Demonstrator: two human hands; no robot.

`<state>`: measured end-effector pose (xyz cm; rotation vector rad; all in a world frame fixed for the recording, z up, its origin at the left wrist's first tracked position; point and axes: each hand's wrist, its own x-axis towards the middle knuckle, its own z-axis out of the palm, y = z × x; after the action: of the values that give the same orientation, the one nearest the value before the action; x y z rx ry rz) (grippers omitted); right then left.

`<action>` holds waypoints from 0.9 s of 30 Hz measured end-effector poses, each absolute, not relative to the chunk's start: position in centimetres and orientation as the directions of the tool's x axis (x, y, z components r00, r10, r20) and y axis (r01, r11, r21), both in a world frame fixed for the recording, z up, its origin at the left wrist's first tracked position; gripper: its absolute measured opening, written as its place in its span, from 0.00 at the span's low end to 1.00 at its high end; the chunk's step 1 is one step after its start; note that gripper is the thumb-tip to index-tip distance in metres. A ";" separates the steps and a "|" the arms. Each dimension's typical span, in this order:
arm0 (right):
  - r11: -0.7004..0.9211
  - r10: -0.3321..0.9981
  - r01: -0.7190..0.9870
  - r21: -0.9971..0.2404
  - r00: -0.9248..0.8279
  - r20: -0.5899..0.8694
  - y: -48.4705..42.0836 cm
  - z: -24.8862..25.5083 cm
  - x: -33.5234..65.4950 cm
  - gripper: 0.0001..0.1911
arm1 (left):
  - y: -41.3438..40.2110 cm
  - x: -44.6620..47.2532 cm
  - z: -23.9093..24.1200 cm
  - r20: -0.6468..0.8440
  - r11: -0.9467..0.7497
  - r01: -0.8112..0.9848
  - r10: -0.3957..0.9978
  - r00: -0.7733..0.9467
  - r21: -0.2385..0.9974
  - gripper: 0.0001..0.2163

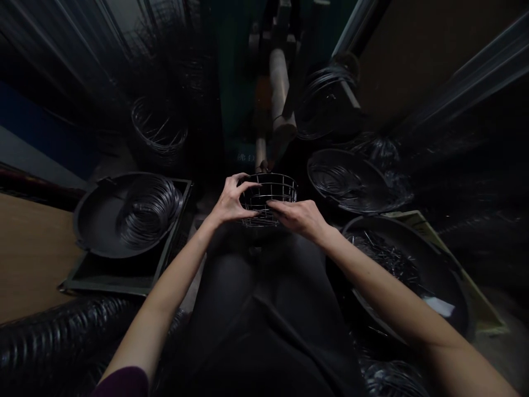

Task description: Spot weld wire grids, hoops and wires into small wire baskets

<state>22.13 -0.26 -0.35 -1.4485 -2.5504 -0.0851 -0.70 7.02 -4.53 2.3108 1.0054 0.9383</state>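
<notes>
Dim workshop space was viewed from head cam, w/ wooden board (pixel 33 259) at far L. L fingers (pixel 244 182) were curled over top ring of wire basket (pixel 268 199); R fingers (pixel 278 206) were laid across its near side, closed on wires, not spread wide. Basket, an open round cage of horizontal rings and vertical struts, was held btwn both hands, approx. upright, at ctr of view. Whether its base touched lap of dark trousers (pixel 256 298) could not be told. L hand (pixel 230 203) was at basket's L side, R hand (pixel 300 218) at its R side. Purple sleeve (pixel 124 383) was seen at L forearm's lower end.

Outward to L, wire coil (pixel 149 212) lay in black round pan (pixel 88 220), set on dark square tray (pixel 182 193). Outward to R, shallow black pan (pixel 326 165) was placed beyond R hand; lower black pan (pixel 450 286) held cut wire pieces (pixel 384 259). Further wire coils (pixel 159 127) (pixel 326 105) were seen beyond, either side of vertical metal pipe (pixel 279 77). Black corrugated hose (pixel 53 336) lay at lower L.
</notes>
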 end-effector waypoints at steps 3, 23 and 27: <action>0.522 0.835 0.852 -0.033 -0.503 0.222 0.4 0.0 22.1 0.17 | 7.4 -0.4 -4.3 0.414 -0.626 0.455 0.771 0.484 0.634 0.32; 0.463 0.860 0.883 -0.079 -0.426 0.282 2.2 0.4 22.4 0.17 | 10.3 -0.2 -3.5 0.394 -0.597 0.445 0.790 0.469 0.668 0.33; 0.355 0.874 0.925 -0.133 -0.278 0.398 2.4 -0.7 23.0 0.13 | 11.6 0.0 -3.6 0.389 -0.586 0.433 0.797 0.462 0.685 0.34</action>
<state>22.96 2.35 -0.66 -1.5729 -2.2213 -0.1737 -0.02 11.56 -3.56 2.2155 1.0227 0.9676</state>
